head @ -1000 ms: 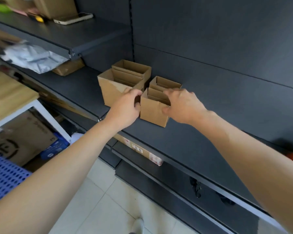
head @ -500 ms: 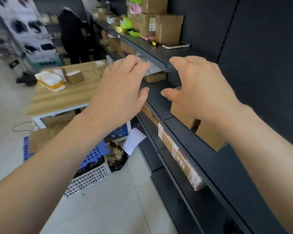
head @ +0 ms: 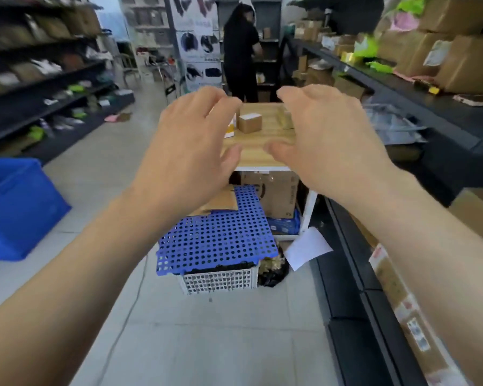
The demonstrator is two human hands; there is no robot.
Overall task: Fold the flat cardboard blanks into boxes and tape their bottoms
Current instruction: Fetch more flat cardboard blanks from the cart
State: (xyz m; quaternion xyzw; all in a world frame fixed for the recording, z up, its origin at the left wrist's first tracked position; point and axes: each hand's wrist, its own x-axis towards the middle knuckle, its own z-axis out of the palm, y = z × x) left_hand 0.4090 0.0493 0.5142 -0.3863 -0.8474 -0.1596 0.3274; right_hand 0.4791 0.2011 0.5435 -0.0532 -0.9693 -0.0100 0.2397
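Note:
My left hand and my right hand are raised side by side in mid-air, fingers loosely spread, holding nothing. Beyond them stands a wooden table with a small closed cardboard box on it. Flat brown cardboard lies under the table on a blue perforated panel. The folded boxes on the shelf are out of view.
A white basket sits under the blue panel on the tiled floor. A blue crate stands at left. Dark shelves with cartons run along the right, more shelving at left. A person in black stands beyond the table.
My hands let go of the small boxes on the shelf and lifted away. My view swung left from the shelf to the aisle and table.

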